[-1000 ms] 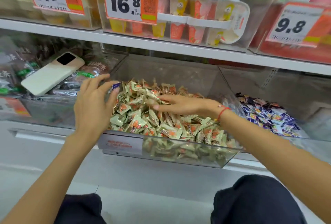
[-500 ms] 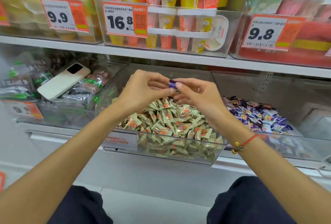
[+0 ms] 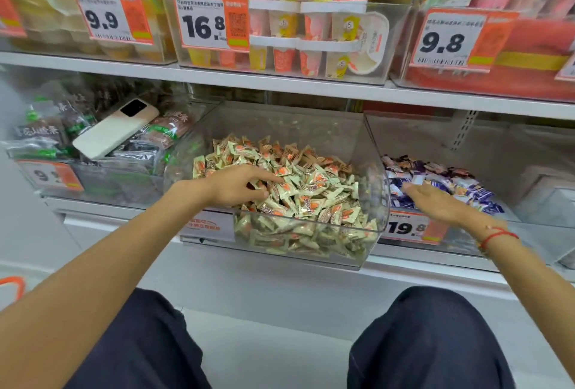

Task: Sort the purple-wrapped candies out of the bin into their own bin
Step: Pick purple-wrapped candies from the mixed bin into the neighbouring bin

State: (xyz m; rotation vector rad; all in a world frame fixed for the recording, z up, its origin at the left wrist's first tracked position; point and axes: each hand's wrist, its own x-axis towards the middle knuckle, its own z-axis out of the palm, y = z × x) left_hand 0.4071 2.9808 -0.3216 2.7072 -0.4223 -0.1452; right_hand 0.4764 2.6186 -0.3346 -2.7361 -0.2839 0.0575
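The left hand (image 3: 241, 184) lies on the heap of cream-and-orange wrapped candies (image 3: 311, 192) inside the clear plastic middle bin (image 3: 378, 226), its fingers stretched loosely forward over the wrappers and gripping nothing that can be seen. The right hand (image 3: 435, 201) reaches into the clear plastic right-hand bin (image 3: 435, 136), palm down with fingers straight and relaxed, its fingertips at the near edge of the pile of purple-and-white wrapped candies (image 3: 445, 183); whether a candy sits under the palm cannot be told. A thin red string bracelet (image 3: 497, 237) circles that wrist. The transparent side wall between the two bins stands between the hands, and no purple wrapper shows on top of the cream heap. An orange-and-white price label reading 19.8 (image 3: 410, 228) is fixed to the front of the right-hand bin, partly hidden by the middle bin's corner, and a pale label (image 3: 207, 226) sits on the middle bin's front. To the left, a white smartphone with a black camera block (image 3: 116, 128) rests tilted on dark snack packets with green print (image 3: 56, 127) in another clear bin. On the white shelf (image 3: 280, 83) above stand stacked jelly cups in yellow, orange and pink (image 3: 295, 24) behind price tags marked 9.9 (image 3: 107, 16), 16.8 (image 3: 211, 22) and 9.8 (image 3: 448, 38). The person's knees in dark navy trousers (image 3: 432, 342) fill the bottom of the view.
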